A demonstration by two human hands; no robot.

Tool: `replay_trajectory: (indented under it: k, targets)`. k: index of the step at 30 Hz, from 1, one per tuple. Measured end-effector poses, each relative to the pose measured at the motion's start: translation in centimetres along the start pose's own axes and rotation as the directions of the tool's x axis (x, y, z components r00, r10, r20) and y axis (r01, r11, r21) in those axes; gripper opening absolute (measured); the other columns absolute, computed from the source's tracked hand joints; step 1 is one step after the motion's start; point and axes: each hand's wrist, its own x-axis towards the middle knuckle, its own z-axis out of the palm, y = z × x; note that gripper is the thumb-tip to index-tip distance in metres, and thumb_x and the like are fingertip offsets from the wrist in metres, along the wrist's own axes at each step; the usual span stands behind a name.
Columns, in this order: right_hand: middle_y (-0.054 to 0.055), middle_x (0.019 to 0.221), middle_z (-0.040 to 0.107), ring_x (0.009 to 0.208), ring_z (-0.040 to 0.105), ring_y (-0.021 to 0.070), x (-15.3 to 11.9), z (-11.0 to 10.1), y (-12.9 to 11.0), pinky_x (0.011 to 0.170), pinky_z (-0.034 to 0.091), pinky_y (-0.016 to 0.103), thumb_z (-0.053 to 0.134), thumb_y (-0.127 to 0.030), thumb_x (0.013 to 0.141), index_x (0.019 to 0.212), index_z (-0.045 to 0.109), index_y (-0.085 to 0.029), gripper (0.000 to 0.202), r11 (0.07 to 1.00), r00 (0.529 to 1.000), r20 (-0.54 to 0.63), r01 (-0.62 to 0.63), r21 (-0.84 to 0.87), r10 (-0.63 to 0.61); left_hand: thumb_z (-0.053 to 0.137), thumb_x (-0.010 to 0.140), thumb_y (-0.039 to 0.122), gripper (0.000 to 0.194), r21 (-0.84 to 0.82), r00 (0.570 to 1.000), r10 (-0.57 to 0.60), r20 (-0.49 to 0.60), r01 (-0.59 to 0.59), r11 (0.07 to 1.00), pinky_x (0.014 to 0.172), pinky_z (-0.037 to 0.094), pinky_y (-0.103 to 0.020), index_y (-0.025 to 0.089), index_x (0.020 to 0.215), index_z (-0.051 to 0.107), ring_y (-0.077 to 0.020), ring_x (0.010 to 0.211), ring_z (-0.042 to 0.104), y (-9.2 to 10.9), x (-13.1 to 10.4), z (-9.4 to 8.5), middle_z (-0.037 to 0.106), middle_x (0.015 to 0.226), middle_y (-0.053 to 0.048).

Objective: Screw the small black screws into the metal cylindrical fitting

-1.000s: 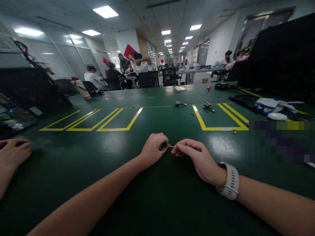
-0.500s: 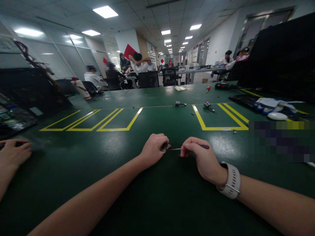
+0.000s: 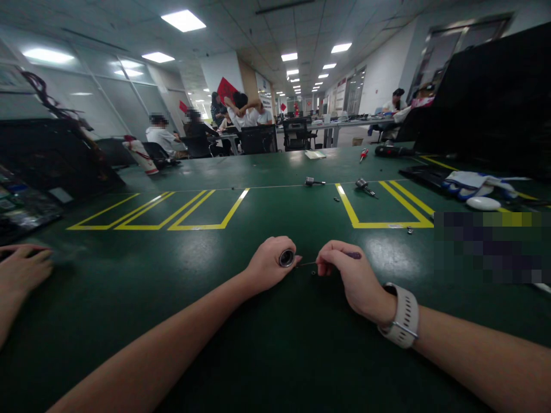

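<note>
My left hand (image 3: 269,264) is closed around a round metal part (image 3: 287,258) whose hollow, ring-shaped end faces me. My right hand (image 3: 344,267) grips a thin screwdriver (image 3: 354,256) with a dark purple handle. Its narrow shaft points left, and the tip meets the left fingers just beside the metal part; whether it touches the part is hidden. On the green table (image 3: 267,338) between the hands lies a tiny ring-like piece (image 3: 313,273).
Two metal tool heads with shafts (image 3: 315,181) (image 3: 365,186) lie farther back, near yellow tape outlines (image 3: 198,227). Small bits (image 3: 410,230), gloves (image 3: 473,184), a white oval object (image 3: 483,203) and a power drill (image 3: 394,151) are on the right. Another person's hand (image 3: 26,269) rests at left.
The metal part in my left hand has turned slightly, so its open end shows more fully. My right hand and the screwdriver have shifted very little.
</note>
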Motion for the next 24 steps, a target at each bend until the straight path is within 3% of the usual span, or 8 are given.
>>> replay_trajectory:
  k: [5,9,14,17,24]
  targets:
    - [-0.002,0.053,0.053,0.054,0.049,0.014,0.02,-0.2,0.12,0.056,0.036,0.03,0.049,-0.02,0.076,0.058,0.057,-0.019,0.02,0.998,0.997,-0.045,0.055,0.008,-0.055,0.058,0.078,0.027,0.014,-0.002,1.0,-0.011,0.026,0.011,1.0,0.061,0.039,-0.027,0.018,0.07,0.052,-0.0133,0.064,0.051,0.02,-0.05,-0.01,0.055,0.068,0.002]
    - [-0.002,0.057,0.054,0.057,0.05,0.0143,-0.14,-0.28,0.1,0.058,0.038,0.031,0.048,-0.02,0.079,0.061,0.058,-0.02,0.021,0.995,0.994,-0.057,0.094,0.022,-0.092,0.06,0.075,0.025,0.012,-0.067,0.998,-0.052,-0.019,0.05,0.996,0.06,0.04,-0.027,0.018,0.071,0.05,-0.0139,0.066,0.051,0.19,0.08,-0.07,0.054,0.07,0.001]
    - [0.0,0.068,0.058,0.066,0.053,0.0155,-0.49,-0.25,-0.18,0.065,0.041,0.032,0.05,-0.023,0.083,0.07,0.062,-0.02,0.017,0.983,0.991,0.003,0.131,0.128,-0.133,0.056,0.067,0.008,0.021,-0.151,0.991,-0.105,-0.082,0.092,0.984,0.069,0.044,-0.03,0.017,0.086,0.051,-0.0163,0.077,0.053,-0.1,0.35,-0.01,0.055,0.084,-0.002]
    - [0.001,0.073,0.06,0.071,0.055,0.0159,-0.61,-0.19,-0.34,0.068,0.043,0.032,0.052,-0.023,0.084,0.075,0.062,-0.02,0.014,0.979,0.988,0.056,0.133,0.153,-0.143,0.057,0.069,0.009,0.024,-0.156,0.991,-0.085,-0.1,0.069,0.985,0.073,0.044,-0.032,0.018,0.091,0.052,-0.0173,0.082,0.053,-0.36,0.41,0.05,0.055,0.089,-0.003]
    - [0.002,0.08,0.062,0.077,0.056,0.0163,-0.7,0.2,-0.3,0.072,0.043,0.033,0.054,-0.027,0.085,0.083,0.063,-0.019,0.011,0.992,0.98,0.167,0.095,0.081,-0.107,0.064,0.067,0.015,0.015,-0.144,0.991,-0.076,-0.107,0.06,0.988,0.063,0.041,-0.027,0.018,0.071,0.05,-0.015,0.073,0.049,-0.2,0.38,-0.05,0.049,0.08,-0.002]
